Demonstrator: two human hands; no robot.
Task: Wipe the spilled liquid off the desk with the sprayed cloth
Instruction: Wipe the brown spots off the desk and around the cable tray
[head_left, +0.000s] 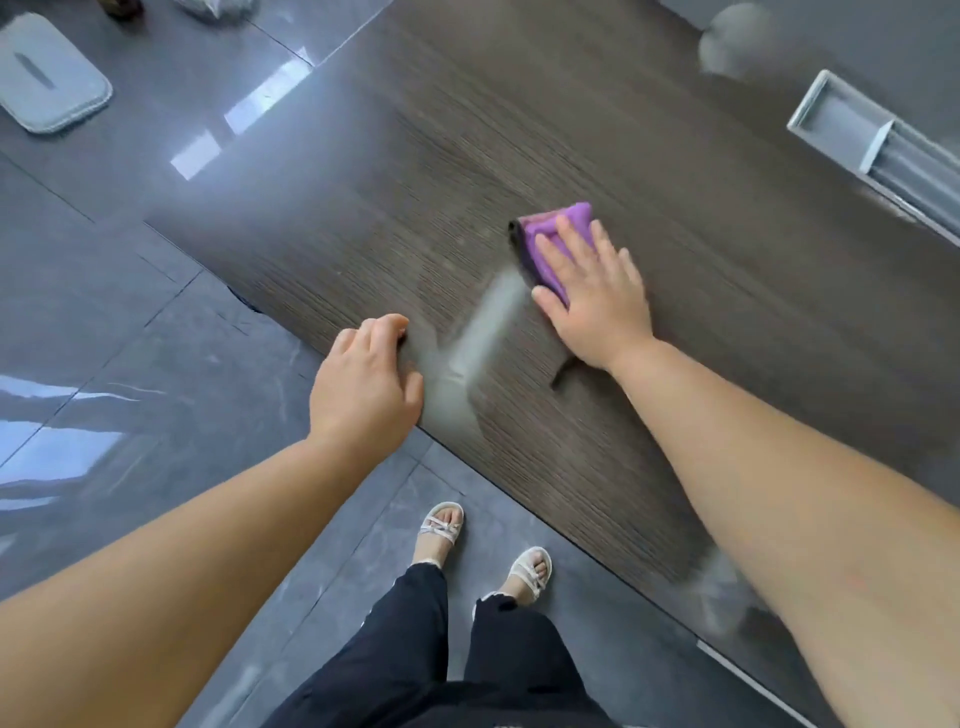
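A folded purple cloth (550, 244) lies flat on the dark wood-grain desk (363, 208). My right hand (592, 291) presses down on it with straight, spread fingers, covering most of it. A pale wet streak (483, 332) runs across the desk just left of the cloth, toward the near edge. My left hand (363, 384) rests at the desk's near edge with its fingers loosely curled and holds nothing.
A grey metal cable tray (852, 135) is set into the desk at the right. A blurred round pale object (732, 41) sits at the far right. On the grey tile floor lies a flat grey mop pad (47, 78). My feet (483, 545) stand by the desk edge.
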